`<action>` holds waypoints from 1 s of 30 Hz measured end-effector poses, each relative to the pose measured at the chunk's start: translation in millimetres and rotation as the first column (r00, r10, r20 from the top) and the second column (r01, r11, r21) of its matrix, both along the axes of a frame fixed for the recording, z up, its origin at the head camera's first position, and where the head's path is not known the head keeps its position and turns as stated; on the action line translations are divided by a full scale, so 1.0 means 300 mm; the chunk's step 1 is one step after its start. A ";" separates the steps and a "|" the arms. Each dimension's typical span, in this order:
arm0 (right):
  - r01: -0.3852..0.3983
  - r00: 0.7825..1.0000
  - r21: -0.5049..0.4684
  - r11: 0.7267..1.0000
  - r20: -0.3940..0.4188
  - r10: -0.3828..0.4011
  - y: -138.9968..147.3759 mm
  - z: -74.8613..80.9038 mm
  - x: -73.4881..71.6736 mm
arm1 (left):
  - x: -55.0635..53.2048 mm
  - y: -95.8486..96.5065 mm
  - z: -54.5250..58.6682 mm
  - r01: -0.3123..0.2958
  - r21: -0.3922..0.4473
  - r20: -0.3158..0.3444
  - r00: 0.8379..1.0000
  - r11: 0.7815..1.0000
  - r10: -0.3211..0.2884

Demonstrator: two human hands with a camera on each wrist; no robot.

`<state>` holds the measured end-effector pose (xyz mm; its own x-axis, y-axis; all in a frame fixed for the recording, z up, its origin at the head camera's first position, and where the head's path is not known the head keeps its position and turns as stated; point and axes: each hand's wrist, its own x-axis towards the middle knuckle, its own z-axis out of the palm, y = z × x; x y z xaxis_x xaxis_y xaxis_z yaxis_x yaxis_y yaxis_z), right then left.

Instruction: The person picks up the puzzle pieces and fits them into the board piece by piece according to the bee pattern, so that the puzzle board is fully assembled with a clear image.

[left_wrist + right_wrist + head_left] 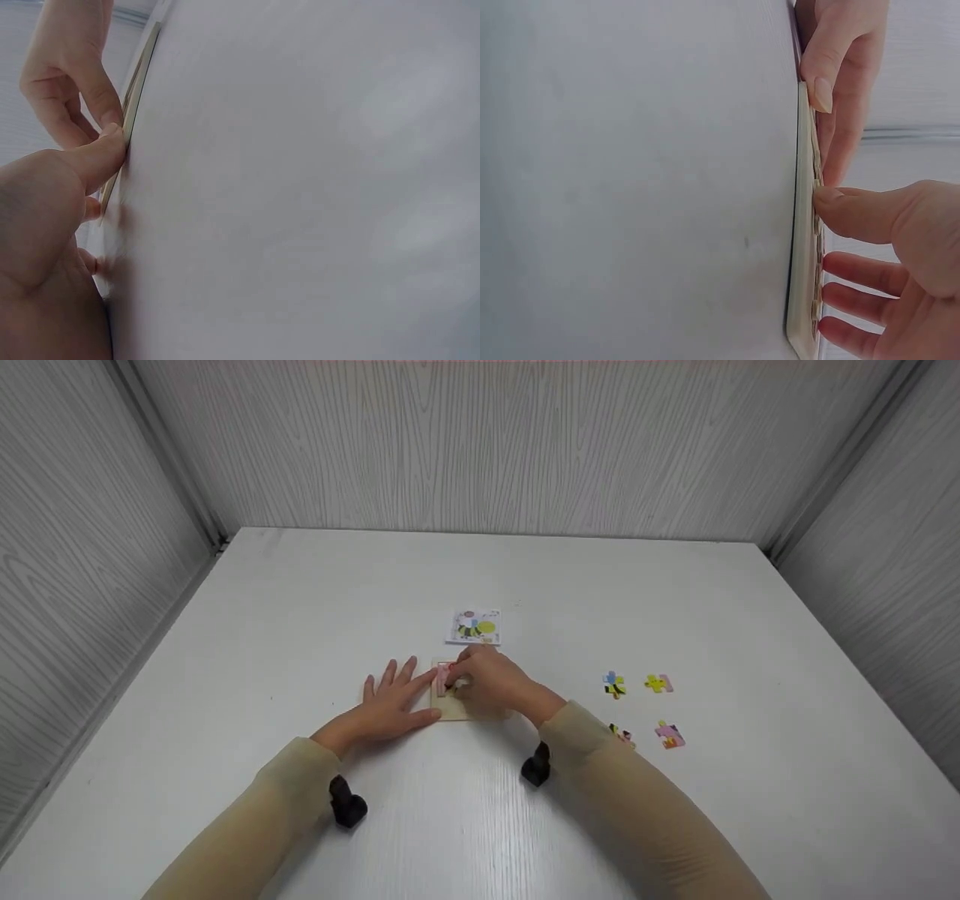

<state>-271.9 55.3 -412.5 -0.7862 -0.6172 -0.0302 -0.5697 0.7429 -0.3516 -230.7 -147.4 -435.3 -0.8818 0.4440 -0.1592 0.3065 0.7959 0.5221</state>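
Observation:
A small square wooden puzzle board [452, 709] lies flat in front of me, with a pink puzzle piece [442, 681] along its left side. My left hand [390, 709] rests beside the board, fingers spread. Its index fingertip reaches the left edge and its thumb the near left corner. From the right, my right hand [491, 681] bends over the board, thumb and fingers bunched at a puzzle piece mostly hidden under them. In the right wrist view, the right thumb [859, 214] touches the top of the board [804, 225], where thin piece edges show.
Behind the board lies a square picture card [474, 628] with a bee. Off to the right are loose puzzle pieces: a blue and yellow one [614, 685], a yellow and pink one [658, 683], a pink one [670, 735], and one partly behind my right sleeve [622, 734]. Pale walls enclose the white table [337, 585].

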 end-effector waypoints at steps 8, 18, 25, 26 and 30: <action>0.007 1.000 0.025 1.000 0.007 -0.007 0.006 0.006 0.005 | -0.002 0.001 0.003 0.004 -0.002 0.005 1.000 1.000 -0.004; -0.049 0.999 -0.066 0.997 0.004 0.049 0.029 0.016 0.000 | -0.004 -0.007 -0.008 0.017 0.005 -0.002 1.000 1.000 -0.017; -0.058 0.997 -0.170 0.984 0.032 0.065 0.068 0.035 0.012 | -0.007 -0.013 -0.009 0.001 0.002 0.004 1.000 1.000 -0.001; -0.044 0.998 -0.175 0.984 0.044 0.053 0.074 0.038 0.013 | -0.008 -0.014 -0.009 0.000 0.003 0.005 1.000 1.000 0.000; 0.022 0.995 -0.181 0.983 0.095 -0.005 0.100 0.048 0.017 | -0.010 -0.019 -0.008 -0.002 -0.003 0.012 1.000 1.000 0.002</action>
